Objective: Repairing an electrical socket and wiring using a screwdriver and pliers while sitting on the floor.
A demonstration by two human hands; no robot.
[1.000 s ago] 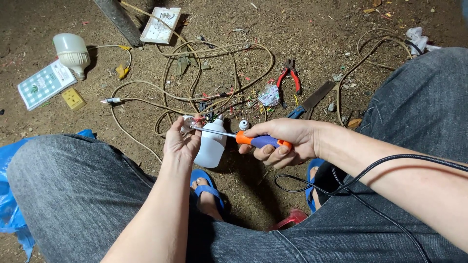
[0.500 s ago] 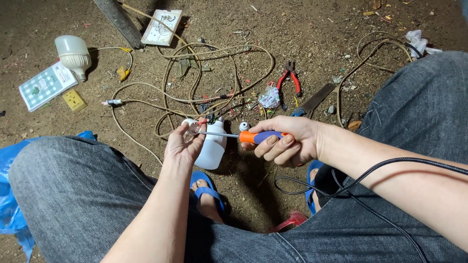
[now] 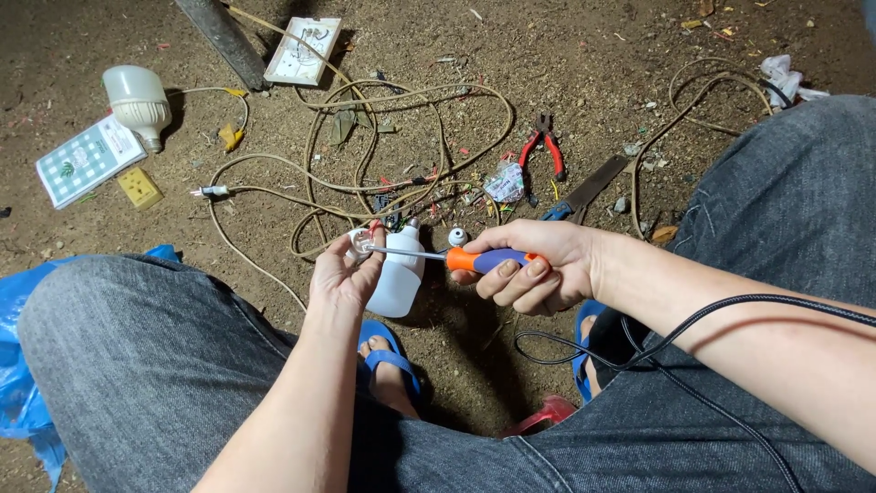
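Gripping a small round white lamp fitting (image 3: 361, 243) between fingertips and thumb – left hand (image 3: 345, 272) curled tightly around it, held above the dirt ground (image 3: 593, 55) near the middle of the view, between the two denim-clad knees. Pointing into that fitting, the metal shaft of a screwdriver (image 3: 456, 257) with an orange and purple handle, its tip touching the part. Wrapping fully around the handle, right hand (image 3: 534, 267), fingers folded under and thumb on top. Standing just behind the left hand's fingers, a white bulb body (image 3: 398, 278), resting on the ground beside a blue sandal (image 3: 392, 358).

Sprawling further out across the middle of the ground, loops of tan cable (image 3: 401, 137). Lying near the cable's right side, red-handled pliers (image 3: 545, 146) and a dark flat blade (image 3: 589, 190) – close together but apart. Sitting at the top edge of the ground, a white switch plate (image 3: 303, 50). Lying toward the upper left corner, a large white bulb (image 3: 137, 99), a green patterned box (image 3: 89, 160) just beside it, and a yellow socket piece (image 3: 140, 187) below. Bunching at the left edge, blue plastic sheeting (image 3: 18, 365). Trailing across the right forearm, a black cord (image 3: 693, 319).
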